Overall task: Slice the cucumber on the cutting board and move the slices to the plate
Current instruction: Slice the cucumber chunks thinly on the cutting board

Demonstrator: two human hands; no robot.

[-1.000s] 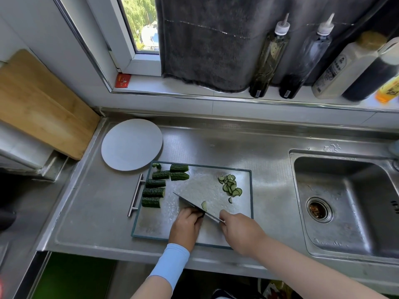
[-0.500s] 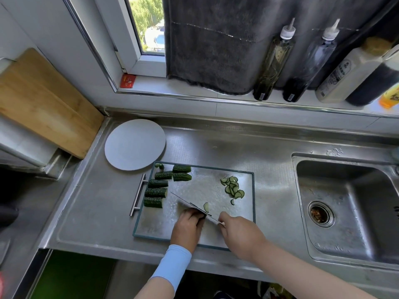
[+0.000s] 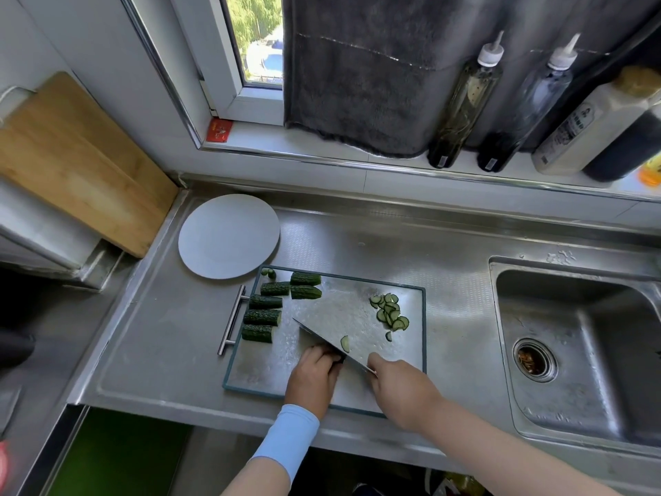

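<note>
Steel knife (image 3: 332, 340) gripped by handle in right hand (image 3: 400, 392). Left hand (image 3: 314, 374) curled on cucumber piece (image 3: 339, 358), mostly hidden, knuckles against blade.

Risk: nicked fingertips if blade drifts; piece skidding on slick metal cutting board (image 3: 350, 306).

Slices (image 3: 390, 313) piled ahead of right hand. Chunks (image 3: 263, 316) ahead-left of left hand; plate (image 3: 229, 236) beyond, no slices yet.

Steel counter (image 3: 375, 238) underneath, sink (image 3: 572, 352) rightward.
</note>
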